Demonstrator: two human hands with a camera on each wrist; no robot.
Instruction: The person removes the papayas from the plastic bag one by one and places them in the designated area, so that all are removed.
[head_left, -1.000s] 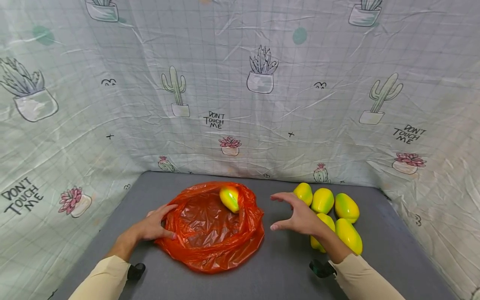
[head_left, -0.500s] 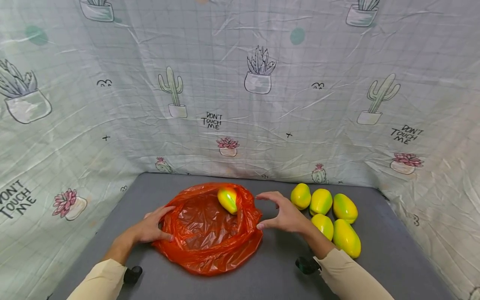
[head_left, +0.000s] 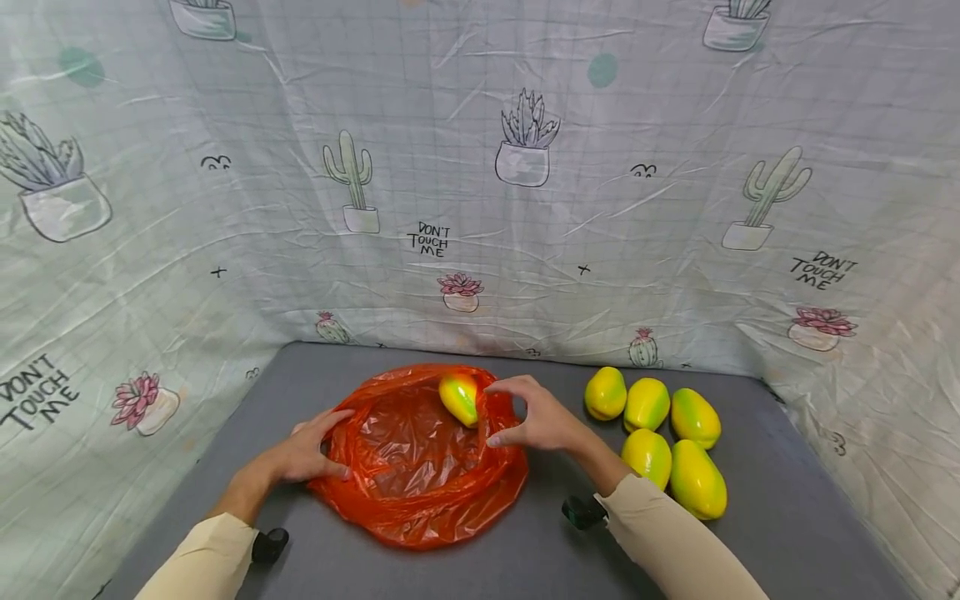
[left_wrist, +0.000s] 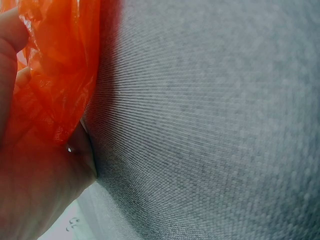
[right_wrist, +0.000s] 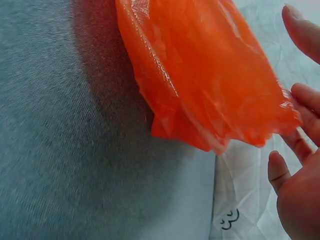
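A red plastic bag (head_left: 420,450) lies with its mouth spread wide on the grey table, and one yellow-green mango (head_left: 458,398) sits at its far right inside. My left hand (head_left: 303,450) rests at the bag's left side, thumb and forefinger spread along the rim; in the left wrist view the bag's film (left_wrist: 60,65) lies against the palm. At the opposite side is my right hand (head_left: 542,417), thumb and fingers apart in a C shape, fingertips right at the rim. The right wrist view shows the fingers (right_wrist: 305,115) beside the bag's edge (right_wrist: 210,90).
Several more yellow-green mangoes (head_left: 647,404) lie grouped to the right of the bag, beyond my right forearm. A grey cloth-like surface (head_left: 540,533) covers the table. Printed cactus sheeting (head_left: 480,208) hangs along the back and both sides.
My right hand has moved left from beside the mangoes to the bag's right rim. The left hand has stayed at the bag's left side.
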